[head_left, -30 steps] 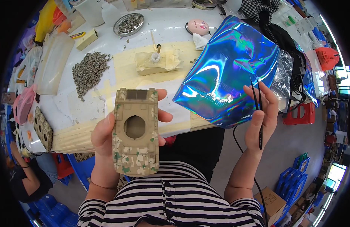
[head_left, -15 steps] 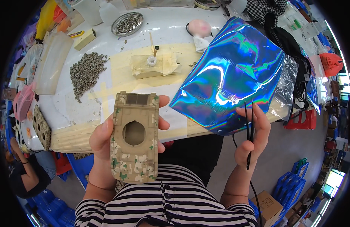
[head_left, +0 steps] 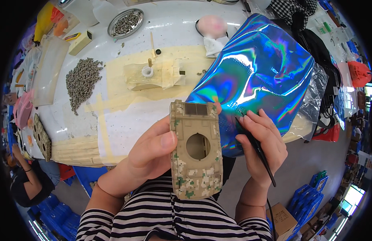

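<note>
Your left hand [head_left: 151, 150] grips one camouflage toy tank body [head_left: 196, 174], mid-frame, thumb along its left edge. Your right hand [head_left: 265, 150], just right of it, is curled round one pair of black tweezers [head_left: 267, 165]; whether their tips meet is hard to tell. The white table [head_left: 67, 128] bears one shiny blue bag [head_left: 270, 80] at right, one taped block [head_left: 153, 83] upper centre, one grey heap [head_left: 83, 84] and one metal dish [head_left: 110, 30] upper left. One cardboard box [head_left: 284, 221] stands on grey floor [head_left: 304, 162], lower right.
</note>
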### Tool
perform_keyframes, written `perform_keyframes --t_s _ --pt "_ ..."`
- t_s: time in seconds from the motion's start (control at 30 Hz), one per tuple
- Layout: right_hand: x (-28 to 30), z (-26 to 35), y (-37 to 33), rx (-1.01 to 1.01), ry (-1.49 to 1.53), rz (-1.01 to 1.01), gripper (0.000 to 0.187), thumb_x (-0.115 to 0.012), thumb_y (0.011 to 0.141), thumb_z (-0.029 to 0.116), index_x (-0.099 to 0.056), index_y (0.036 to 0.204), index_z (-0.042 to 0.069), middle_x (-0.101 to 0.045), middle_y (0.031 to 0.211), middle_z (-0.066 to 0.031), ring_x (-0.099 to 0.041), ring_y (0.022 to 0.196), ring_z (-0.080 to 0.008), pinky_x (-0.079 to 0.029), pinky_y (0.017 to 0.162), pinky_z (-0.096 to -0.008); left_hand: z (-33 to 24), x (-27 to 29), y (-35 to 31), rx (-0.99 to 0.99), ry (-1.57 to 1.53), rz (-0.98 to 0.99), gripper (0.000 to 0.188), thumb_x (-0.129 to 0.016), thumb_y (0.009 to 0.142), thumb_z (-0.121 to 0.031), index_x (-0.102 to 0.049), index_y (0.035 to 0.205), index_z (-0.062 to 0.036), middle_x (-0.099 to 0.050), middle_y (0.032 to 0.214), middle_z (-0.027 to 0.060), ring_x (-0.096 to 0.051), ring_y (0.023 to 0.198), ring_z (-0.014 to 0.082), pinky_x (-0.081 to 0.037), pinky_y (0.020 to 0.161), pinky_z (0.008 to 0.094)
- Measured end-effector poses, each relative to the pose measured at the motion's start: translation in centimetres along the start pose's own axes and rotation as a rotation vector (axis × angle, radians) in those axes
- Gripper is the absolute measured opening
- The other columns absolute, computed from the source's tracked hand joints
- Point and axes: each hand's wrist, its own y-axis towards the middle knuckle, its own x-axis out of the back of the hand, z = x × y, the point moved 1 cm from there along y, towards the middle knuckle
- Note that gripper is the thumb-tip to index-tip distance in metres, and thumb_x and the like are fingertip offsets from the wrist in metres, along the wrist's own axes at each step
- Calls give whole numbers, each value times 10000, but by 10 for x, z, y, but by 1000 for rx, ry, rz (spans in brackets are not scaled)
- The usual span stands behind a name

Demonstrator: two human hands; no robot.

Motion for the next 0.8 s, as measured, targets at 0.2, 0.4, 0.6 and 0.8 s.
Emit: perform_keyframes --t_s 0.2,0.4,0.6,0.8 --pt "-2 -3 3 -8 6 16 319 -797 634 39 -699 938 25 -697 862 -89 -673 902 -269 -516 886 -435 -4 0 -1 72 -43 8 895 -587 795 -545 -287 1421 20 -233 1486 250 -590 1028 291 -514 832 364" --pt "-3 -3 5 -27 11 16 312 -796 637 42 -701 934 32 -699 860 -83 -675 896 -264 -518 882 -428 -5 -2 0 86 -14 -66 982 -630 734 -599 -304 1415 29 -228 1464 318 -688 825 322 -594 666 348" --pt "-4 -4 6 -38 -7 24 297 -794 643 40 -703 926 36 -700 861 -78 -676 893 -254 -519 877 -422 -7 -3 1 108 0 -73 1024 -646 709 -624 -309 1406 45 -238 1458 316 -687 821 314 -592 662 346" --pt "-4 -3 6 -48 -11 27 283 -788 652 28 -705 922 35 -700 866 -75 -676 893 -251 -520 877 -420 -6 -2 2 105 10 -76 1054 -652 693 -651 -315 1397 58 -246 1450 323 -682 830 311 -591 671 347"
